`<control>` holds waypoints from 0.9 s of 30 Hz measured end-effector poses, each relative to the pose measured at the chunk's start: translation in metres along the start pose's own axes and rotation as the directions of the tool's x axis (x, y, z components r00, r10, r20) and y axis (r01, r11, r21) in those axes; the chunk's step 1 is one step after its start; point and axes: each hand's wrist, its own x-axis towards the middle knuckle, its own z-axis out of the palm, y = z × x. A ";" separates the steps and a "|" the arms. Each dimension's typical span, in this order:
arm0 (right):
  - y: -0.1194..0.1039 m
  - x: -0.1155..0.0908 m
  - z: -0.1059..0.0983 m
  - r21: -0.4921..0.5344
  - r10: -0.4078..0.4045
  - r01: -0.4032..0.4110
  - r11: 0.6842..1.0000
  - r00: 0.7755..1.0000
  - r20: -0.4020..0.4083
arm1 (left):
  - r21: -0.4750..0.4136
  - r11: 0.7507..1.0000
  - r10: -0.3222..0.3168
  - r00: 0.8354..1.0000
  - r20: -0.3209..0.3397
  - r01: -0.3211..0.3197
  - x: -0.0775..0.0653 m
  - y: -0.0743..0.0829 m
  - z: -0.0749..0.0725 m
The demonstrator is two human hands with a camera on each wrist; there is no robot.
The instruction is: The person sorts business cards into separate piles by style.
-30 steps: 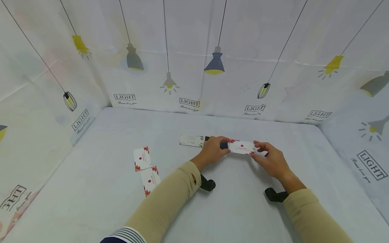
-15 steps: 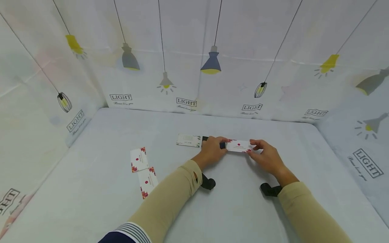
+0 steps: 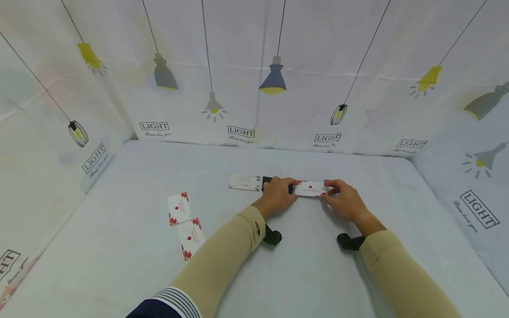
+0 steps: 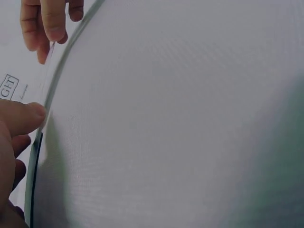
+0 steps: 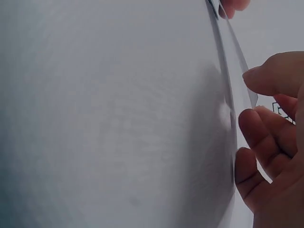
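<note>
A white card with red floral corners (image 3: 310, 188) lies lengthwise between my two hands in the head view. My left hand (image 3: 277, 195) pinches its left end between thumb and finger. At the other end, my right hand (image 3: 347, 204) pinches the card; in the right wrist view the right thumb (image 5: 275, 76) presses on its thin edge. A dark card (image 3: 266, 180) shows partly behind my left hand, the rest covered. Just left of it lies a white card with green leaf corners (image 3: 244, 182). From the left wrist view, the left thumb (image 4: 23, 116) reaches the card edge.
Two more red-flowered cards, an upper one (image 3: 179, 208) and a lower one (image 3: 191, 239), lie touching on the white tabletop (image 3: 119, 229) at left. Black wrist mounts (image 3: 350, 242) sit under both forearms. A lamp-patterned curtain (image 3: 238, 53) surrounds the table's back and sides.
The head view has shifted slightly, so the whole scene sits a little further left. Both hands keep their hold on the red-flowered card, and slightly more of the dark card shows.
</note>
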 end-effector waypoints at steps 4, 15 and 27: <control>0.001 0.003 0.001 -0.003 0.022 -0.022 1.000 1.000 0.015 | 0.024 1.000 0.006 1.000 0.013 -0.007 0.001 0.000 0.000; -0.001 0.008 0.005 -0.026 0.061 -0.060 0.998 0.997 0.042 | 0.145 0.988 0.039 0.999 0.022 -0.042 0.002 0.000 0.000; 0.003 0.008 0.004 -0.039 0.066 -0.064 0.997 0.997 0.049 | 0.186 0.981 0.065 0.998 -0.011 -0.062 0.004 0.004 0.003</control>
